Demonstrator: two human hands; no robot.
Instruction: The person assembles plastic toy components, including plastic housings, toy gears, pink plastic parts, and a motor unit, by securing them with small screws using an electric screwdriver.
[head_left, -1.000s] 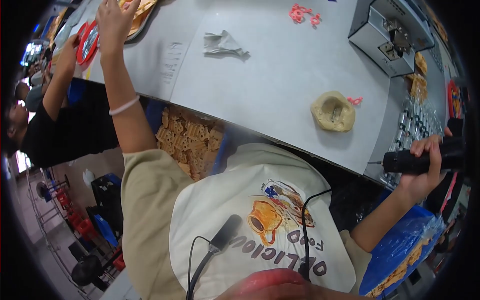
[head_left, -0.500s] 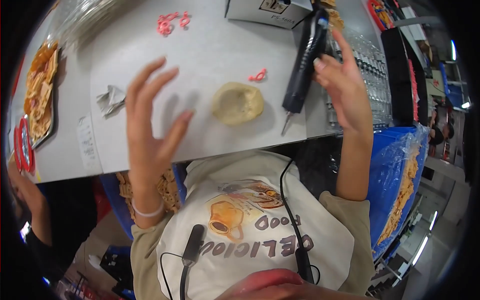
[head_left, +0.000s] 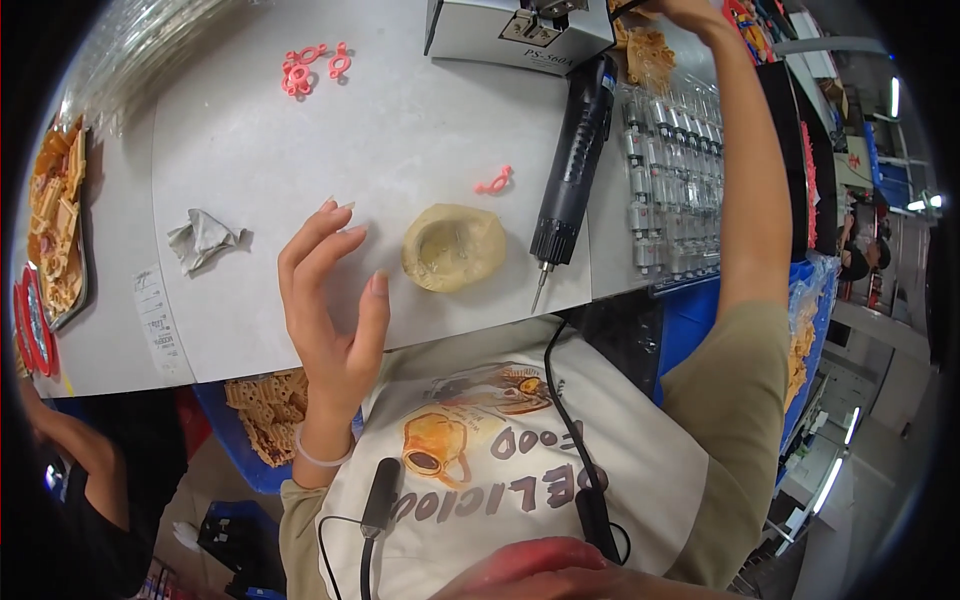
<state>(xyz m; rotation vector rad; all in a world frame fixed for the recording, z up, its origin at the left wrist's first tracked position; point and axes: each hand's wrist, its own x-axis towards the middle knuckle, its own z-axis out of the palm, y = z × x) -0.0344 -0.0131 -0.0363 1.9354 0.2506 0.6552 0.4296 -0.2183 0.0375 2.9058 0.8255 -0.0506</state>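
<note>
Tan plastic parts toward the far right of the bench, my right hand near them, grip cut off so I cannot tell, hollowed cream lump beside my left hand, fingers apart, black electric screwdriver

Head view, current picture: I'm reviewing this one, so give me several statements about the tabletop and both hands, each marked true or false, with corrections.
1. The black screwdriver lies on the table, out of both hands. True.
2. The left hand grips the beige hollowed lump. False: it is open and empty, beside the lump.
3. A single pink piece lies apart from the pink cluster. True.
4. The crumpled grey scrap lies right of the beige hollowed lump. False: it lies to the left.
5. The right hand is wholly in view. False: the picture's upper edge cuts it off.
</note>
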